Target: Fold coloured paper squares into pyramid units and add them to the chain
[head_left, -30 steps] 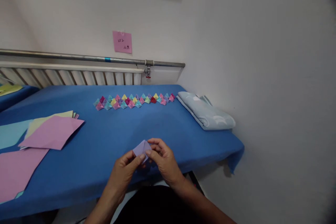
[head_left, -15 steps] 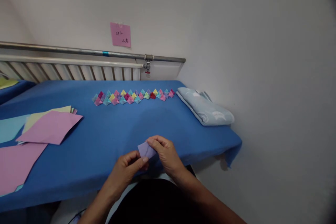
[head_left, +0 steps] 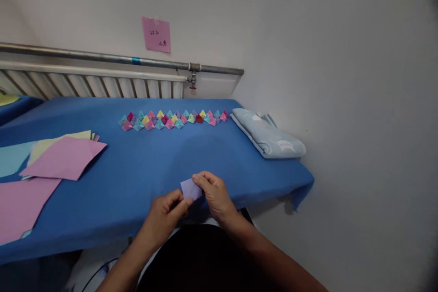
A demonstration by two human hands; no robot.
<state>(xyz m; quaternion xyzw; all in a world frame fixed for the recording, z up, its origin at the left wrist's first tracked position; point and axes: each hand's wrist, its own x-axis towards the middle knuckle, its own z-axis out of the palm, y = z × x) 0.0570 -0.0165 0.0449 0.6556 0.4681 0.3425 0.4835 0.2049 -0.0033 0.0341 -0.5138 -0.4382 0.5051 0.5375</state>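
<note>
Head view: lilac paper (head_left: 190,189) sits between both hands (head_left: 166,215) (head_left: 216,196).

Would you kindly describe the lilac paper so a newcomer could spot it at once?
Find the blue cloth and the left hand and right hand near its front edge. Between them is the small lilac paper. Unlike the loose sheets and folded pieces, it alone is held.

Tabletop: a long flat surface draped in plain blue cloth (head_left: 143,169), its corner hanging at the right
Far side: small multicoloured folded-paper pieces (head_left: 169,123) in staggered, touching rows
Right end: a folded pale-blue fabric bundle with white motifs (head_left: 270,137)
Left side: overlapping pink (head_left: 68,157), pale-yellow (head_left: 43,149) and light-blue paper sheets (head_left: 13,157)
</note>
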